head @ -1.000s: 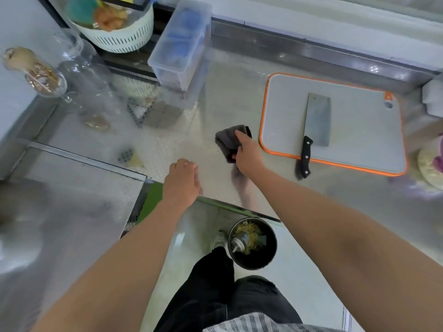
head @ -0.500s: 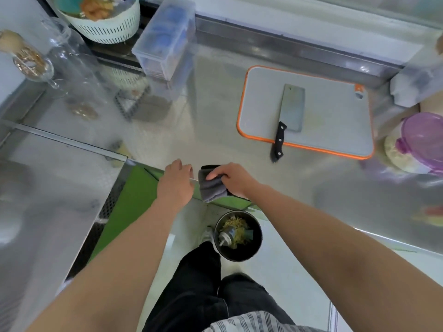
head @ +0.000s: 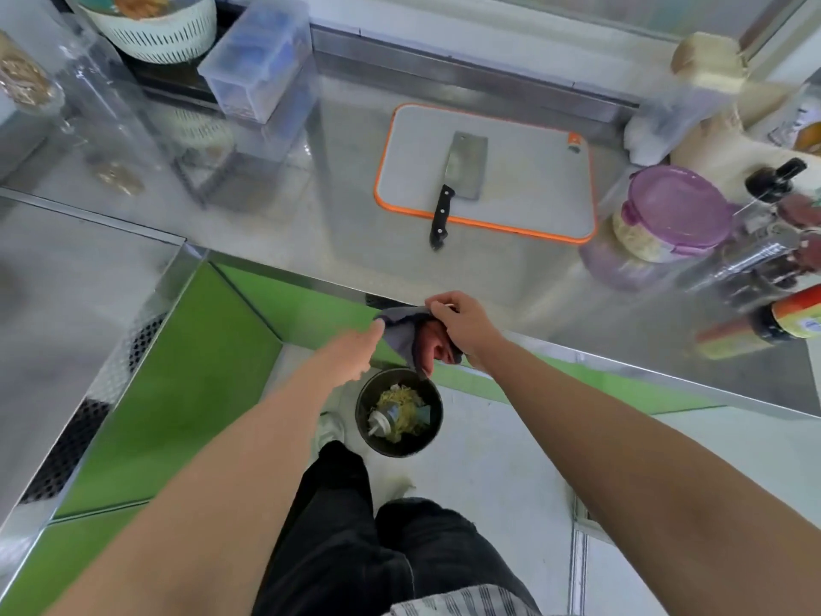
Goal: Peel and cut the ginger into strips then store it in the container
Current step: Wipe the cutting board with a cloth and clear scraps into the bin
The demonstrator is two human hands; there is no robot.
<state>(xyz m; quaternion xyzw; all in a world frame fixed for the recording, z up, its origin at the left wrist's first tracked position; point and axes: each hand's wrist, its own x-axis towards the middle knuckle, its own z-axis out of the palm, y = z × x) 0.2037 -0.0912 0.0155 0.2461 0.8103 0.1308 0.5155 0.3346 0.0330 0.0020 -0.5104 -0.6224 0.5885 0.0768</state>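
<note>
My right hand (head: 462,324) grips a dark grey cloth (head: 402,329) just off the counter's front edge, above a black bin (head: 400,413) on the floor that holds pale scraps. My left hand (head: 353,353) is blurred, its fingers touching the cloth's left edge. A grey cutting board with an orange rim (head: 533,171) lies bare on the steel counter, with a cleaver (head: 460,180) resting on it, black handle pointing toward me. A round container with a purple lid (head: 675,211) stands right of the board, pale shreds inside. No whole ginger is visible.
A clear plastic box (head: 257,60) and a white colander (head: 155,24) sit at the back left, glass jars (head: 26,77) at far left. Bottles (head: 773,313) crowd the right end of the counter. Green cabinet fronts (head: 191,371) flank the floor gap where I stand.
My right hand dragged the cloth from beside the board across the counter and past its front edge, over the bin. My left hand moved to the cloth. The view shifted right.
</note>
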